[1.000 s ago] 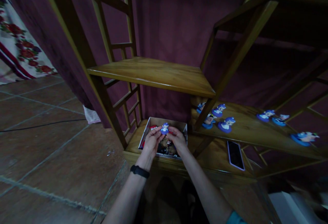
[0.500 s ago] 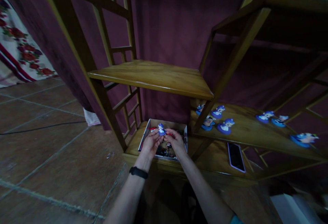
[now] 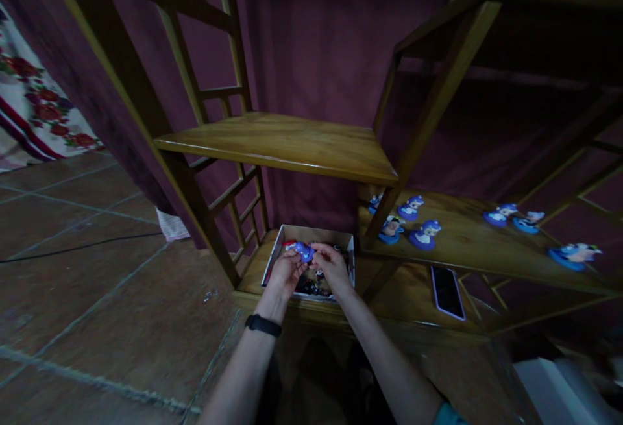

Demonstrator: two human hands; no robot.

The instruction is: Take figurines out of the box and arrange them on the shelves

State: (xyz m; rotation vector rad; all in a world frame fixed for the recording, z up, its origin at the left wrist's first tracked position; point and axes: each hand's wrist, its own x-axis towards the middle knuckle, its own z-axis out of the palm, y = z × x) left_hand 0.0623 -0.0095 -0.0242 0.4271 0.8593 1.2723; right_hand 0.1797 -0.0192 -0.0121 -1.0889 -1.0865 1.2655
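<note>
A small purple-and-white figurine (image 3: 304, 252) is held over a shallow box, tipped so that much of its purple base shows. My left hand (image 3: 288, 272) grips it from the left, fingers closed on its edge. From the other side my right hand (image 3: 331, 265) pinches at the figurine's right edge. Beneath both hands stands the open cardboard box (image 3: 351, 243), with several small dark and red trinkets (image 3: 311, 285) inside. Their exact kind is too small to tell.
The box stands on a low wooden shelf board under a higher shelf (image 3: 282, 143). To the right, several figurines (image 3: 425, 235) on purple or blue bases stand on another shelf. A phone (image 3: 448, 292) lies below them. Wooden posts (image 3: 428, 113) rise between the shelves.
The figurine was upright between my hands and is now tilted over, its base turned more into view. Both hands stay above the box. The view has shifted slightly.
</note>
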